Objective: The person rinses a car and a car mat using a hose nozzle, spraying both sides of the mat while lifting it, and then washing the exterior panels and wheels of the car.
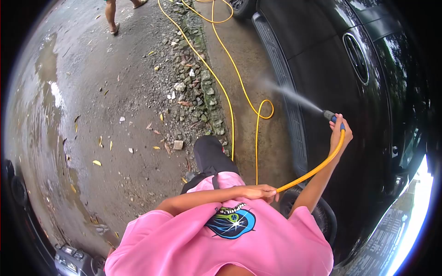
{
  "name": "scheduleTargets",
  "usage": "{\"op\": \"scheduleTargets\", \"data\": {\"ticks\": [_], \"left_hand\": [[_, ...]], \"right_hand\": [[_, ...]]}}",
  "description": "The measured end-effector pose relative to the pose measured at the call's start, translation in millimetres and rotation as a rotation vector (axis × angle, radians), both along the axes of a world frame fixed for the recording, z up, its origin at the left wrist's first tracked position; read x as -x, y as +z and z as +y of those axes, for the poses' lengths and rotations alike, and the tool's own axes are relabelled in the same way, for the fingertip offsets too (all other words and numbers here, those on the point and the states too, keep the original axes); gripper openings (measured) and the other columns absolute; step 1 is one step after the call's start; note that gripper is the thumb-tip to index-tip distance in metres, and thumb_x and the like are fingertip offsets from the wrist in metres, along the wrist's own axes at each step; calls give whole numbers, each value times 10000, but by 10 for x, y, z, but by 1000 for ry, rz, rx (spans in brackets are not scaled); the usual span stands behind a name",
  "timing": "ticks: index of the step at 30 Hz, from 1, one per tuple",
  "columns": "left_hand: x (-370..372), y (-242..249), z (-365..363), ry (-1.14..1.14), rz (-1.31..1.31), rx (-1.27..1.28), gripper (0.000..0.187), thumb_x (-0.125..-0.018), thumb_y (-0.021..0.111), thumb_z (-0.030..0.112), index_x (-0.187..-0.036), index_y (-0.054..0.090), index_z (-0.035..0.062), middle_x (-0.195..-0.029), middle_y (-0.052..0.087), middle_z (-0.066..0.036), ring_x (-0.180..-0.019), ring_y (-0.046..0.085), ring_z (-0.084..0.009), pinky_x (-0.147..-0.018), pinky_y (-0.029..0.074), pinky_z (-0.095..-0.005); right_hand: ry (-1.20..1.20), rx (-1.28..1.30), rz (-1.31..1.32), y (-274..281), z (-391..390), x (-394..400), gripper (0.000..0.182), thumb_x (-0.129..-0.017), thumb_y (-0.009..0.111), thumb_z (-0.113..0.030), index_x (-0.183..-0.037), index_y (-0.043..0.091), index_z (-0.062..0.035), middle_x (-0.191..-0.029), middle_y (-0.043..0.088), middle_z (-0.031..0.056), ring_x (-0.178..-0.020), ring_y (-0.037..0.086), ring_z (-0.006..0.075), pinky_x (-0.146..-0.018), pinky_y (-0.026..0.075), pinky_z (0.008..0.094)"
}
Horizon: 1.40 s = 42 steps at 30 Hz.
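My right hand (340,133) is closed around a spray nozzle (329,116) with a dark tip and a blue body. A jet of water (294,95) shoots from it toward the upper left, across the side step (287,78) of a black vehicle (322,69). From the nozzle a yellow hose (317,169) curves down to my left hand (262,192), whose fingers are wrapped around it in front of my pink shirt. The palm side of my left hand is hidden.
More yellow hose (229,103) loops along the concrete strip ahead. Left of it runs a band of loose stones (191,83), then wet ground with a puddle (48,87). A person's legs (111,16) show at the top left. Another vehicle (73,260) stands at the lower left.
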<state>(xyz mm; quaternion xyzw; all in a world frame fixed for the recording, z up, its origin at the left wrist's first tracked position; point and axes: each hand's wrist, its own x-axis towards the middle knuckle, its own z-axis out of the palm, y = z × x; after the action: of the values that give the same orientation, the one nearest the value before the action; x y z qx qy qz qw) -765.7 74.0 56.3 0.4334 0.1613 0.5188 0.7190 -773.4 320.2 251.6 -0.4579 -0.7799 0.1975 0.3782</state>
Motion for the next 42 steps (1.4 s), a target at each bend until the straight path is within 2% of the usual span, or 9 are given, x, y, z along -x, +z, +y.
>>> {"op": "scheduleTargets", "data": {"ticks": [5,11,18,22,27,33,37,39,42], "left_hand": [[1066,-329,-9,-81,37,77,576,-911,318,540,-926,547,12,-620,391,12,-610,400,-111,-578,350,-264],[3166,-454,265,-170,94,100,562,-915,302,536,-844,563,43,-534,384,36,-515,385,-93,-492,316,-251],[5043,483,372,9,158,74,513,-953,294,444,-787,571,45,-544,346,41,-520,339,-73,-489,294,-245],[6011,637,424,16,131,53,501,-960,293,420,-779,545,28,-522,306,51,-496,298,-68,-472,276,-249],[7398,784,89,-95,159,37,487,-960,285,428,-812,530,34,-510,292,54,-475,275,-51,-448,265,-235],[9192,803,-514,-309,73,62,483,-957,284,433,-872,547,37,-548,413,24,-484,374,-70,-462,310,-228],[9865,420,-674,-296,36,-14,508,-945,285,469,-870,553,44,-570,442,11,-516,409,-90,-483,336,-241],[10241,3,-674,-425,306,-150,537,-930,292,507,-858,562,48,-582,457,2,-554,438,-104,-508,350,-257],[10965,-266,-618,-421,248,-133,569,-919,294,529,-849,577,41,-600,451,0,-572,432,-106,-532,354,-261]], "right_hand": [[-88,-22,-1,-56,156,802,287,-889,520,-217,-936,649,36,-801,648,126,-654,635,148,-605,514,231],[-240,-76,101,-222,449,2308,319,-906,496,-244,-961,645,33,-815,647,117,-667,635,150,-622,523,240],[-350,-5,121,217,838,3971,328,-891,524,-267,-948,649,32,-797,650,111,-656,643,148,-585,526,228],[-351,-127,-14,653,663,4765,371,-902,498,-308,-943,650,28,-765,642,104,-628,623,114,-595,507,205],[-449,-119,-2,684,267,5555,393,-894,510,-331,-967,646,30,-797,648,115,-655,641,132,-588,519,205],[-582,-5,-93,856,-597,6650,416,-894,500,-360,-960,651,23,-757,643,101,-638,628,114,-587,510,206],[-617,-70,-163,1012,-758,7293,433,-891,502,-369,-959,647,33,-742,640,101,-633,627,120,-573,503,208],[-645,-77,-107,978,-731,7548,430,-891,497,-367,-957,648,31,-745,642,101,-634,629,124,-570,504,211],[-694,-274,-116,1085,-750,8091,428,-896,481,-366,-950,654,22,-750,648,105,-638,635,137,-577,512,224]]}}
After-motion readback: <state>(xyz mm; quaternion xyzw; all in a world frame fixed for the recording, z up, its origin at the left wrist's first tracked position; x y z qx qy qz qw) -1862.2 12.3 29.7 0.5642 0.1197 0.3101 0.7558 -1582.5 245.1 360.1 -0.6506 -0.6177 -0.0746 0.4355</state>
